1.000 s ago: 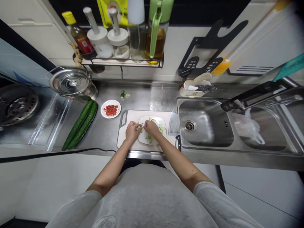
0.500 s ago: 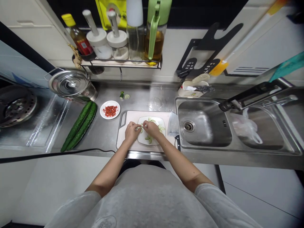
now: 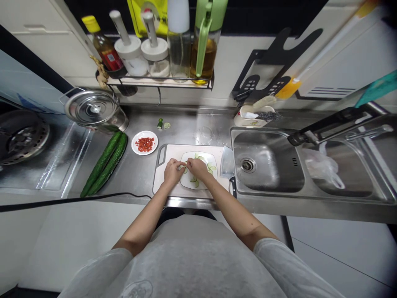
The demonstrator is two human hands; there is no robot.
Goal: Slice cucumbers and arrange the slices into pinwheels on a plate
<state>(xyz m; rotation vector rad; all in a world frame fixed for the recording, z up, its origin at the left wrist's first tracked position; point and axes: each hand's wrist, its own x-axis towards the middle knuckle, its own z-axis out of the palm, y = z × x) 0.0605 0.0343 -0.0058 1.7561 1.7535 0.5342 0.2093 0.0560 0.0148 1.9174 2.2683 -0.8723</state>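
While fanned cucumber slices (image 3: pixel 211 167) occupy the square plate (image 3: pixel 187 180), two cucumbers (image 3: pixel 110 162) lie uncut; left hand (image 3: pixel 173 170) and right hand (image 3: pixel 197 167) meet, their fingers' grip indeterminable.

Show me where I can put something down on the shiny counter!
There's bare counter between the cucumbers and cutting board, in front of the plate of red bits. Another patch lies behind the board, left of the sink. It's crowded at the board: white plate, knife, left hand, right hand.
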